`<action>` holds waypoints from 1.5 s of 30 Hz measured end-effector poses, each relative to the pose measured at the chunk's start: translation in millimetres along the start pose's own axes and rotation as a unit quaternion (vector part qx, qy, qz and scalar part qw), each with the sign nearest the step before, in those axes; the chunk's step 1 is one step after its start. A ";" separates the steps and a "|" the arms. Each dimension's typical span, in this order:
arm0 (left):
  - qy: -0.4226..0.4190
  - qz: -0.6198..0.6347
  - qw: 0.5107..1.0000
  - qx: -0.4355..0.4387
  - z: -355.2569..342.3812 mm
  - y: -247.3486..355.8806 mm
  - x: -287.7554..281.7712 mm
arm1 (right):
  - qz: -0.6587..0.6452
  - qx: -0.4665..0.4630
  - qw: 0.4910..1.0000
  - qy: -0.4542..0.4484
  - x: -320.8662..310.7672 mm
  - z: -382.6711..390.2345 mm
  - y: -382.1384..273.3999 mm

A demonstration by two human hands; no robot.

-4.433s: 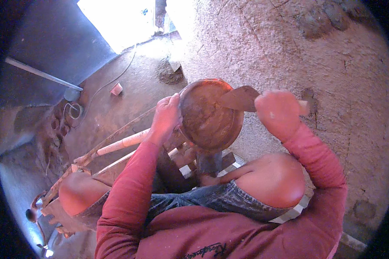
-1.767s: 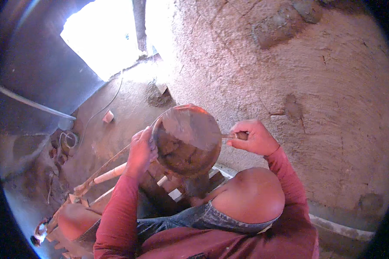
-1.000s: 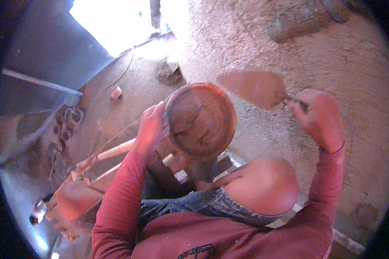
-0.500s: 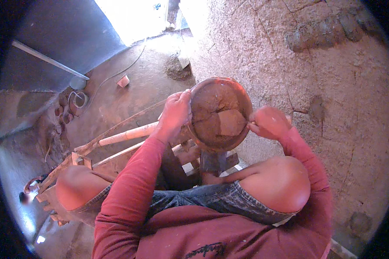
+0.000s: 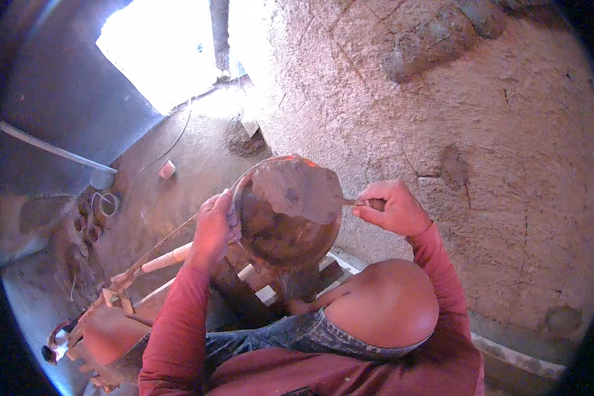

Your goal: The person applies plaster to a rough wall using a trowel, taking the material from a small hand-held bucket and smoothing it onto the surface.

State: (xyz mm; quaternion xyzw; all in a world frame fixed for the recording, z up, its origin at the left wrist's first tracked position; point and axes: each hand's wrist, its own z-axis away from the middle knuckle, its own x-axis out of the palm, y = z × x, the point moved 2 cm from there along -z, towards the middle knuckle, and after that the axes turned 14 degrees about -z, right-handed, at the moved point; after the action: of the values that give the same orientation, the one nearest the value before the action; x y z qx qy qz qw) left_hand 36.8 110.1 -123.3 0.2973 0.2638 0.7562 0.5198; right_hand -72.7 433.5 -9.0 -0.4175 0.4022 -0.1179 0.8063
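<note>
A round bucket (image 5: 285, 259) with an orange-tinted rim is in front of my knees, with brown wet mortar (image 5: 265, 221) inside. My left hand (image 5: 212, 228) is closed on the bucket's left rim. My right hand (image 5: 399, 210), to the bucket's right, is wrapped round the handle of a trowel (image 5: 351, 201). The trowel's blade reaches over the far half of the bucket and a broad grey-brown patty of mortar (image 5: 297, 190) covers it, hiding most of the metal.
On the right rises a rough plastered wall (image 5: 508, 158). Wooden poles and boards (image 5: 168, 259) lie under and left of the bucket. On the floor below are a small pinkish container (image 5: 167, 169), a hose (image 5: 153, 163) and several pots (image 5: 94, 233). Another person (image 5: 58, 340) shows at the far lower left.
The trowel has come up out of the mortar in the bucket with a load on its blade. The view has shifted, and bucket and hands appear farther left and lower.
</note>
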 end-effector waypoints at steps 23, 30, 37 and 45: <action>0.057 -0.136 0.984 0.100 -9.3 -13.5 -14.1 | 0.173 -0.004 0.973 0.150 -119.0 18.7 -96.3; -0.045 -0.009 0.998 0.033 -9.5 -16.5 -12.6 | 0.493 -0.035 0.869 0.015 16.7 -19.8 -74.8; 0.028 -0.078 0.995 0.058 -6.3 -14.7 -13.1 | 0.390 0.029 0.920 0.034 2.6 -20.7 -102.4; -0.043 0.014 0.998 0.054 -9.4 -14.3 -6.7 | 0.477 -0.035 0.876 0.056 -3.9 3.6 -88.9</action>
State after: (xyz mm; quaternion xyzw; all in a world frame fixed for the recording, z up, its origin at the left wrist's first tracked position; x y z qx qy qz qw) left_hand 40.9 107.5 -141.0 0.3606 0.2780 0.7345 0.5032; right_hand -59.6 382.2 62.6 -0.1957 0.6008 0.2727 0.7256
